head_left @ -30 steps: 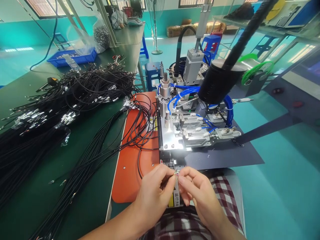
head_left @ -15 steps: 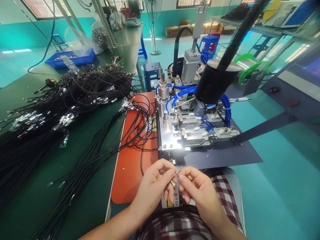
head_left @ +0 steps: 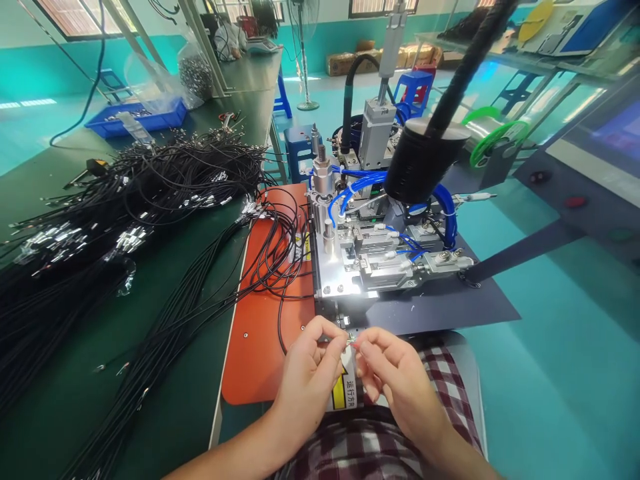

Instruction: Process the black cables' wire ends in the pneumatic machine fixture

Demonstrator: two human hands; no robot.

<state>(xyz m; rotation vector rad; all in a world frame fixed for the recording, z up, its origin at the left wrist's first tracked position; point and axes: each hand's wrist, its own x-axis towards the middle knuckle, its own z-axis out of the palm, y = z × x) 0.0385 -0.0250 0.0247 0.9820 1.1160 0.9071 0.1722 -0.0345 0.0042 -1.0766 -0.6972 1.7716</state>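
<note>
Head view: left hand and right hand pinch a small metal terminal between fingertips, its axis horizontal, shiny, on a black cable.

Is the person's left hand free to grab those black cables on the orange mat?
Probably not yet: the left hand and right hand both pinch a small metal piece. Nothing stands between it and the black cables on the orange mat, though.

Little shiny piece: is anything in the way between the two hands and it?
Nothing visible is. The left hand and the right hand both pinch the little shiny piece straight between their fingertips, just in front of the machine.
</note>
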